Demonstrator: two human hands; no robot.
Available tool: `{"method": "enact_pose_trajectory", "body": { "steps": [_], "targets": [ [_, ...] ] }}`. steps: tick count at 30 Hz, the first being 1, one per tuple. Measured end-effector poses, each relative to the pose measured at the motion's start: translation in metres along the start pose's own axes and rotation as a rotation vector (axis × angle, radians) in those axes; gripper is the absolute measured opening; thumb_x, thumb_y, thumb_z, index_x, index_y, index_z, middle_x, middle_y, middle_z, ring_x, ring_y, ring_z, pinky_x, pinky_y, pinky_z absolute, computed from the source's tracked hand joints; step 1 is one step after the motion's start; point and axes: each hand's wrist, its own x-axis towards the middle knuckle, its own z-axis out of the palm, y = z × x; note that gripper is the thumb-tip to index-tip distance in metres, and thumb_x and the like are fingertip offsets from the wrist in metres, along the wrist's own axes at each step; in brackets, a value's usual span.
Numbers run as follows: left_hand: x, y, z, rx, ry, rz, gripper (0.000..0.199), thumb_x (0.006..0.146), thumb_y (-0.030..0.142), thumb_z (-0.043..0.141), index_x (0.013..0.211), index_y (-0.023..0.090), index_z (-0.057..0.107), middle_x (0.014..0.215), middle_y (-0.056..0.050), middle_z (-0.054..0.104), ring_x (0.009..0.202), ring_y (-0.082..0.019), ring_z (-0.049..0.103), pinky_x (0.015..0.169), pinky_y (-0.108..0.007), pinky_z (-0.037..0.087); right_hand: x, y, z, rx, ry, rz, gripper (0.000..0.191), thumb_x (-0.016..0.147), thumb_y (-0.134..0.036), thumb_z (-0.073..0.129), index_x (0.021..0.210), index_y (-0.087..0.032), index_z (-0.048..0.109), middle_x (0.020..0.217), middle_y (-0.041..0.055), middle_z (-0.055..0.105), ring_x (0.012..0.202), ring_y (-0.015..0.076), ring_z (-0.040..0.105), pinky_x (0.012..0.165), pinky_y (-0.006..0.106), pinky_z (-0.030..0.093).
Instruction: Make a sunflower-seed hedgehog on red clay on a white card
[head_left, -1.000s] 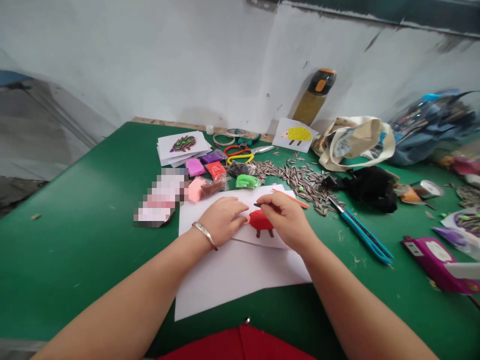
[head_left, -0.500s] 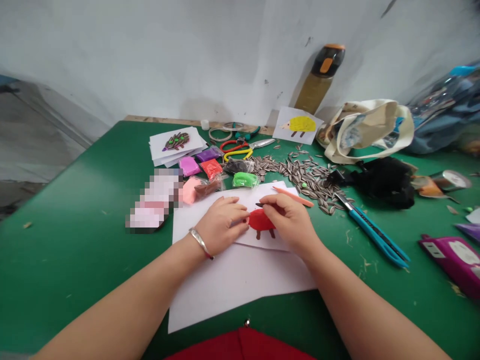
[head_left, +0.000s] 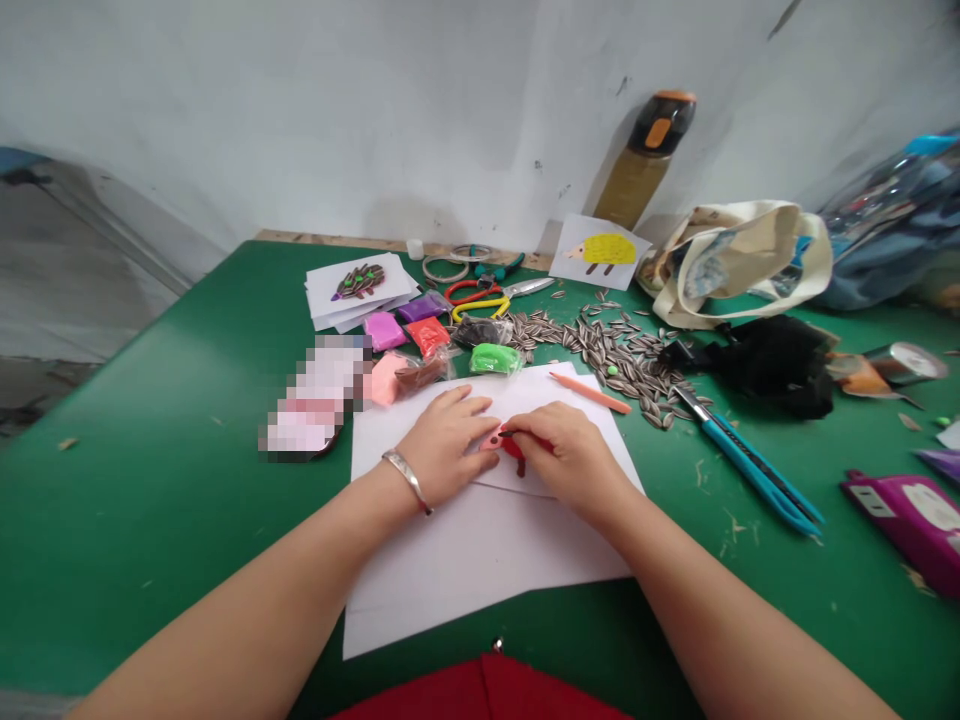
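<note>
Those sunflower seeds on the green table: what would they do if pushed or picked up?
The sunflower seeds look light and hard, lying in a loose scatter. Being slim and smooth, they would probably slide apart when pushed. Singly, they may be fiddly to pick up.

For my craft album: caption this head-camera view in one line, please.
Left hand and right hand work red clay on a white card beside sunflower seeds.

You face a scuffed, white-painted plaster wall (head_left: 315, 120) rising behind a green tabletop (head_left: 142, 520) with a bare wooden back edge (head_left: 330, 239). To your left, a grey floor (head_left: 67, 300) shows past the tabletop's corner, and soft, even light falls across everything.
</note>
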Motion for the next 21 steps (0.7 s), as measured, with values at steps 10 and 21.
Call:
{"method": "enact_pose_trajectory", "body": {
  "steps": [10,21],
  "targets": [
    [-0.0008,-0.0007,0.0025,0.011,0.02,-0.003,0.018,0.085,0.028,0.055,0.096,0.019,0.067,0.106,-0.007,0.06,0.102,-0.023,0.051,0.107,-0.044,0.03,0.0025,0.0038,-0.0001,-0.056,0.015,0.01,0.021,0.087,-0.015,0.05,0.081,-0.023,0.068,0.073,-0.0001,0.068,0.074,0.0168,0.058,0.072,0.03,0.038],
    [-0.0007,0.0004,0.0022,0.02,0.036,-0.004,0.02,0.087,0.026,0.052,0.096,0.018,0.068,0.103,-0.008,0.06,0.101,-0.023,0.05,0.105,-0.043,0.032,0.0036,0.0071,0.0044,-0.098,0.02,-0.03,0.021,0.088,-0.015,0.049,0.085,-0.02,0.068,0.075,0.0023,0.067,0.076,0.0177,0.055,0.075,0.032,0.036]
  ]
}}
